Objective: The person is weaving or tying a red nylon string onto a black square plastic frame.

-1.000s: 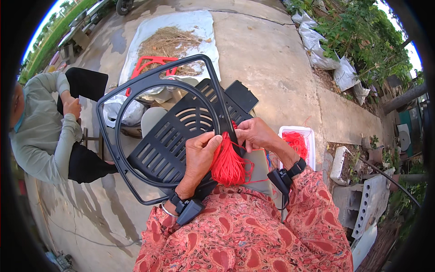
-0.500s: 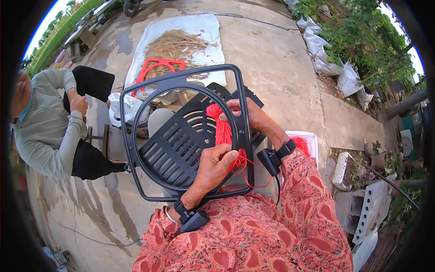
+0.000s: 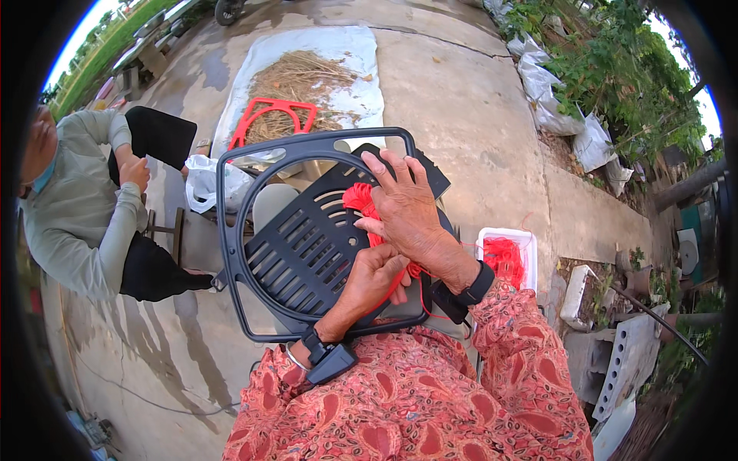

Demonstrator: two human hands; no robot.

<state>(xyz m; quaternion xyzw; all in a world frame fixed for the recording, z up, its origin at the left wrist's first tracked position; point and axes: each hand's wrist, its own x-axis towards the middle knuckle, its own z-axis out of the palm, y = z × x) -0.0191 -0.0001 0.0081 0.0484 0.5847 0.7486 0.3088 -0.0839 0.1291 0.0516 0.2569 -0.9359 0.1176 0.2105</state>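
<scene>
Red cord bundle [image 3: 358, 198], head view: at right side of black plastic frame [image 3: 232, 240]. Right hand [image 3: 407, 201]: fingers apart, over bundle. Left hand [image 3: 374, 280]: fingers together below it, contents hidden. White tray [image 3: 530, 261]: nearby at right, holding red strands [image 3: 503, 257].

Red cord [image 3: 358, 198], black frame [image 3: 298, 147]

The tub [image 3: 505, 231] (cord [image 3: 503, 260] inside) sits right of the frame [image 3: 306, 146].
</scene>
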